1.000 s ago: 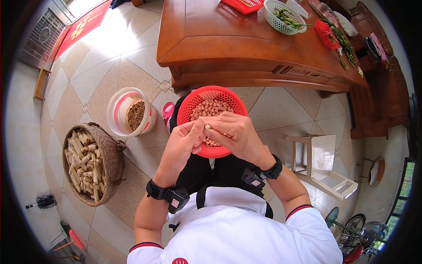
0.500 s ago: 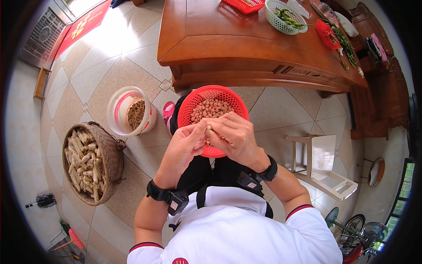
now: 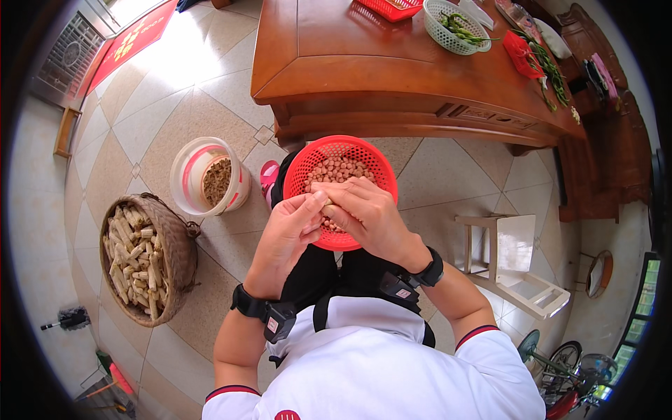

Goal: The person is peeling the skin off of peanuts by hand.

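Observation:
A red plastic basket [image 3: 383, 171] with a perforated rim sits at my lap, holding pinkish peanut kernels [image 3: 339, 169]. Over its near half my two hands meet, both closed at the fingertips. Between them shows a bit of a small pale peanut [image 3: 328, 201], mostly covered by fingers. My left hand [image 3: 292, 222] pinches it from the left with thumb and forefinger. From the other side my right hand [image 3: 367, 213] grips it, knuckles up, hiding some kernels below.
Left of the basket stands a white bucket [image 3: 183, 171] with brown shell bits inside. A woven basket [image 3: 183, 252] of corn cobs is further left. A wooden table [image 3: 350, 70] spans the front, carrying baskets of green peppers. To the right is a pale stool [image 3: 514, 241].
My fingertips have shifted slightly left and closed further over the peanut, so less of it shows. The right hand has turned a little. Everything around stays put.

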Motion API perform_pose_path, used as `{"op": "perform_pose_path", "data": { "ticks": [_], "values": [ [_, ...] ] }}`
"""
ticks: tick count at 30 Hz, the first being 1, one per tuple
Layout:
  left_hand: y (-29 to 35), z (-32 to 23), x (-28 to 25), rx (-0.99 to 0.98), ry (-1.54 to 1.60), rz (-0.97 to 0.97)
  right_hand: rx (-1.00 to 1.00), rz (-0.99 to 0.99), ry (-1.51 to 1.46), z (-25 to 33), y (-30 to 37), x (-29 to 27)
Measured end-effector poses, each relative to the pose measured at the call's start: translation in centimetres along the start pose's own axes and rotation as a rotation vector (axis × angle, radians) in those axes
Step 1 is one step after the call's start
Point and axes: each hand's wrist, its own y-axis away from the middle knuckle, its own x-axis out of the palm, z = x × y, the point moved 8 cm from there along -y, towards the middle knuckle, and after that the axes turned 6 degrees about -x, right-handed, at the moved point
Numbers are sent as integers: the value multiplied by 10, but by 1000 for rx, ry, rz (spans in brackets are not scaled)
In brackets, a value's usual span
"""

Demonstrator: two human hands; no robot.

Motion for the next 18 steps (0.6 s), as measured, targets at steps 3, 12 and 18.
{"op": "perform_pose_path", "data": {
  "ticks": [3,12,18],
  "values": [
    [2,-2,4,-16,-45,-1,35,57,-23,-4,3,3],
    [6,4,17,-38,-66,36,-109,-29,136,11,-1,-8],
    [9,7,21,-56,-30,-7,-129,-39,170,13,2,-8]
  ]
}}
